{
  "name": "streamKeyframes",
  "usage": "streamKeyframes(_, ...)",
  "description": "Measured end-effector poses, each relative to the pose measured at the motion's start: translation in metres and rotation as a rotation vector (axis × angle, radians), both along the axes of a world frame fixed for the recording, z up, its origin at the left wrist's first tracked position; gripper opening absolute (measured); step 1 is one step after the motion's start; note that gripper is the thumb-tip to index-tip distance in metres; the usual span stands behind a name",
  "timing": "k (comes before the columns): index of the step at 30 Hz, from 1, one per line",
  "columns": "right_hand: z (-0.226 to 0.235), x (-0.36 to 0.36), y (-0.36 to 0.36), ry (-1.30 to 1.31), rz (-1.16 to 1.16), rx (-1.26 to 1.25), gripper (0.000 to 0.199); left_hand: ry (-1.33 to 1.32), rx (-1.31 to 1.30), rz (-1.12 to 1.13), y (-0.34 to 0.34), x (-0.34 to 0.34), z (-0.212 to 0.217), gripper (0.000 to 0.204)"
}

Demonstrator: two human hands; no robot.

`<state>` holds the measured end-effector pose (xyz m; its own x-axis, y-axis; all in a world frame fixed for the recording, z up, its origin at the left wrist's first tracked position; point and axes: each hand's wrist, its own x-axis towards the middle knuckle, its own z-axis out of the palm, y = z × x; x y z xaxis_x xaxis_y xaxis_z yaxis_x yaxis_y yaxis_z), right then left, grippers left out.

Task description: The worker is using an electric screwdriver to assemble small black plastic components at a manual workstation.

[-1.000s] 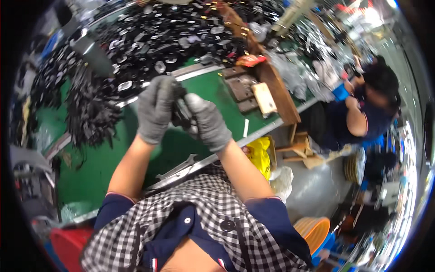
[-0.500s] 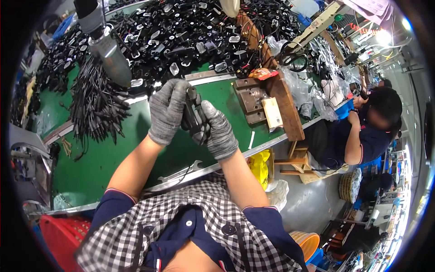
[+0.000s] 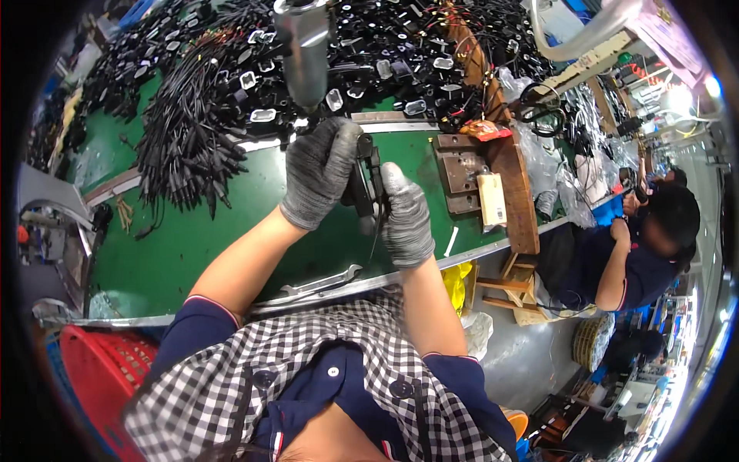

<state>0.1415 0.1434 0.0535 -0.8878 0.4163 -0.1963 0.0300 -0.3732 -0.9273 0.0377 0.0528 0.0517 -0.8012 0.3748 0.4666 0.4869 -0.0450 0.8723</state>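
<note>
Stretching across the middle is a green table (image 3: 165, 258), its near edge trimmed with a pale metal strip. Over its far side spreads a big heap of black parts (image 3: 369, 50), many with clear or whitish ends. At the right, well apart from the hands, a co-worker (image 3: 653, 269) in a dark blue shirt sits with both arms raised in front. A thick bundle of black cables (image 3: 185, 146) lies on the left of the table, ends toward the near side. Below the table's left corner stands a red basket (image 3: 100, 362). A brown wooden board (image 3: 517, 192) borders the work area on the right, with a dark metal block (image 3: 462, 173) just beside it.

Both hands wear grey knitted gloves and meet above the table. The left hand (image 3: 319, 173) is closed around the left side of a black part; the right hand (image 3: 406, 219) is curled against its other side, thumb up. Near the front edge lies a wrench (image 3: 331, 283). Smaller still, the black part (image 3: 362, 185) sits upright between the gloves. A small white strip (image 3: 451, 241) lies right of the right hand.
</note>
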Motion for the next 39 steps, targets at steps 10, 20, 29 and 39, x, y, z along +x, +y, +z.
streamKeyframes(10, -0.008, -0.001, 0.001, -0.050, 0.085, -0.225, 0.039, 0.226, -0.040, 0.050, 0.000, -0.003, -0.002, 0.020)
streamKeyframes(20, -0.026, -0.004, 0.003, 0.107, -0.011, -0.039, 0.035, 0.010, -0.088, -0.013, 0.003, -0.003, -0.002, 0.022)
streamKeyframes(29, -0.031, 0.001, 0.025, -0.017, 0.153, -0.532, 0.034, 0.162, -0.148, -0.148, 0.008, -0.009, -0.028, 0.018)
streamKeyframes(39, -0.071, -0.029, 0.030, 0.079, 0.027, 1.007, 0.032, 0.110, -0.314, 0.055, 0.006, -0.013, -0.028, 0.018)
